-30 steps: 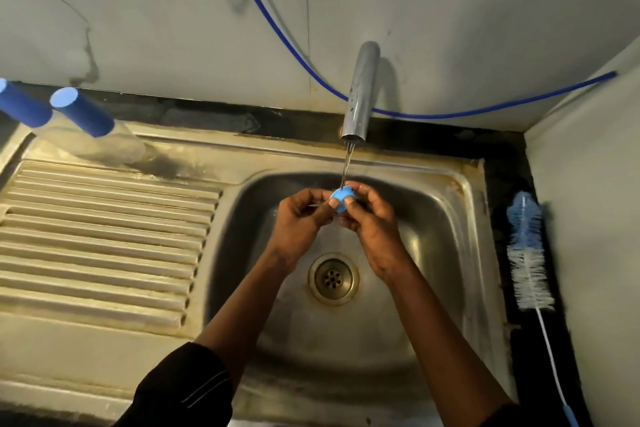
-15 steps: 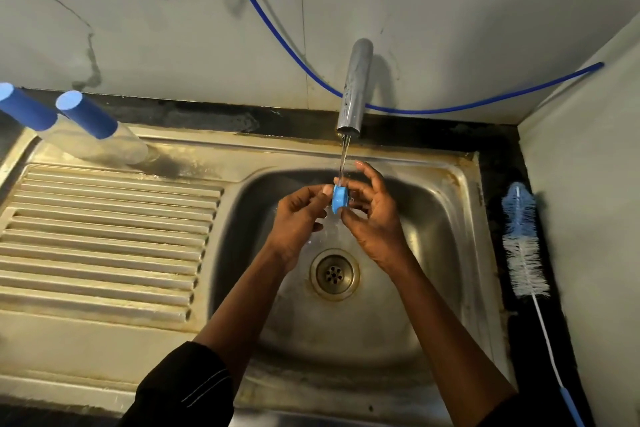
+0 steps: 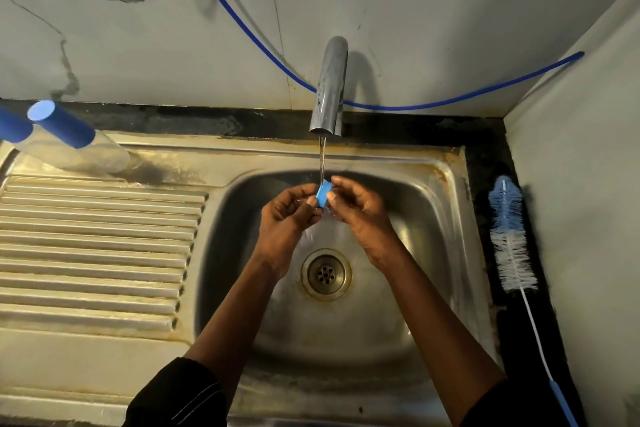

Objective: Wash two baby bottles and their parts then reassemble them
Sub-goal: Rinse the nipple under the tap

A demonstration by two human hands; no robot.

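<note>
Left hand (image 3: 284,215) and right hand (image 3: 360,208) pinch a blue bottle part (image 3: 322,197) under the tap (image 3: 329,87), rinsing; next, likely turn it

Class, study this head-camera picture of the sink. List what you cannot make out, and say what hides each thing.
1. Head view: the blue part, pinched between the left hand and right hand; fingers and blur hide its shape.
2. Head view: the leftmost bottle, cut off by the left edge.
3. Head view: the brush, handle end cut off by the bottom edge.
</note>
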